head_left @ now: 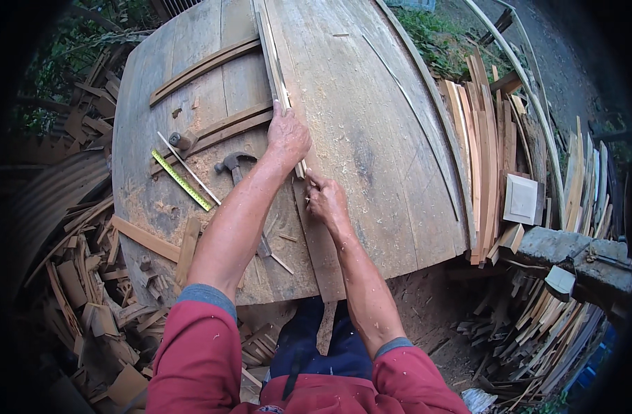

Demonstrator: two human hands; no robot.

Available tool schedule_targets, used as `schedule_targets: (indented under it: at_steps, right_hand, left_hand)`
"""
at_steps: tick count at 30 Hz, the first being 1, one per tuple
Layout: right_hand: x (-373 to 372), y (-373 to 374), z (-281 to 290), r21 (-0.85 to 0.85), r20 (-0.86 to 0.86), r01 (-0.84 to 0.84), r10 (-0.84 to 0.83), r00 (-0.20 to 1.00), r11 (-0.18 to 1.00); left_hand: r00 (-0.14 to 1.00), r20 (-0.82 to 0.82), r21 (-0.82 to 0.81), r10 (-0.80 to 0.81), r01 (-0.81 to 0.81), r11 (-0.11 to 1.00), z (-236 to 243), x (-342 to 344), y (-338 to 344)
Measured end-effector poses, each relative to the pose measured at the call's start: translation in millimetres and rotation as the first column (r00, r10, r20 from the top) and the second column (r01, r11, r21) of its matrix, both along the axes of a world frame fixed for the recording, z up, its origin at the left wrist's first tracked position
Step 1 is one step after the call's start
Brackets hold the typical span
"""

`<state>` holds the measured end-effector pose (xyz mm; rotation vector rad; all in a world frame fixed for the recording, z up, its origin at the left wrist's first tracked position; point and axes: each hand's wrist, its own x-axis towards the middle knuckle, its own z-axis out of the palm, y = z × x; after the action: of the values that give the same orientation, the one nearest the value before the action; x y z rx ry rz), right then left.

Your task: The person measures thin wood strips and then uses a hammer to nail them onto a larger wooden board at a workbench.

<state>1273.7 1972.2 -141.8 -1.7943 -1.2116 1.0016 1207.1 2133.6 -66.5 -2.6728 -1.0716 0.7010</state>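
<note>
My left hand is closed over a narrow wooden strip that runs away from me across the worktable. Close to the strip's near end, my right hand has its fingers curled in, with the forefinger by the wood. A small pale bit shows at those fingers, but what they grip is hidden. Under the strip lies a wider board, reaching to the table's near edge. A claw hammer rests beside my left forearm, its handle partly covered by the arm.
Left on the worktable are a yellow measuring tape piece, a thin white stick, a short dark cylinder and crosspieces. Shavings are scattered about. Offcuts heap at the left; planks lean at the right.
</note>
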Motion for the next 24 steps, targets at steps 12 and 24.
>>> schedule_targets:
  at_steps: [12, 24]
  right_hand:
    - [15.0, 41.6, 17.4, -0.118, -0.182, -0.112, 0.089, 0.979, 0.987]
    - [17.7, 61.9, 18.9, -0.06, 0.233, -0.243, 0.25, 0.94, 0.968]
  left_hand:
    - [1.0, 0.013, 0.047, -0.027, 0.026, 0.999, 3.0, -1.4, -0.4]
    - [0.997, 0.015, 0.114, -0.073, 0.071, 0.991, -0.6, -6.5, 4.1]
